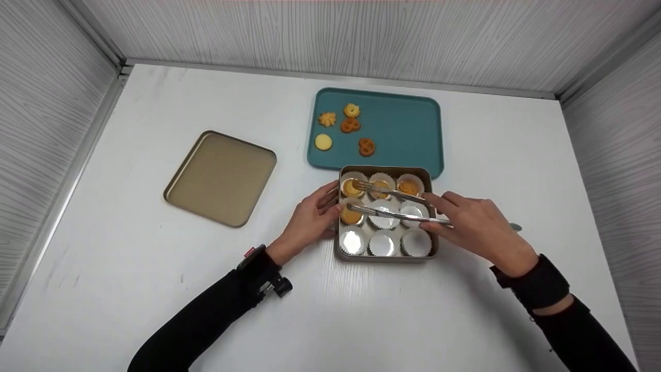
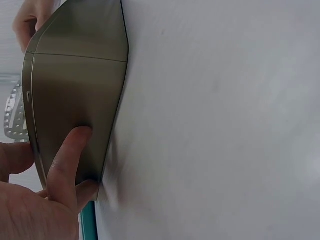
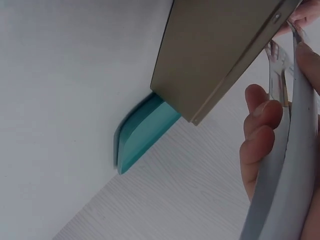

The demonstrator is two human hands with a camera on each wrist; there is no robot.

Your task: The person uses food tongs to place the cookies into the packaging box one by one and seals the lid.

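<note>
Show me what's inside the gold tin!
Nine frilly cups. Four hold cookies: the far three and the middle row's left one. Tongs partly cover some, and the tin floor beneath the cups is hidden.

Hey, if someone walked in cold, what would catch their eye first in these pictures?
Probably the bright teal tray at the back of the table, with cookies on its left half. Next, the tin in front of it, lined with cups, where the right hand holds metal tongs and the left hand grips the left side.
</note>
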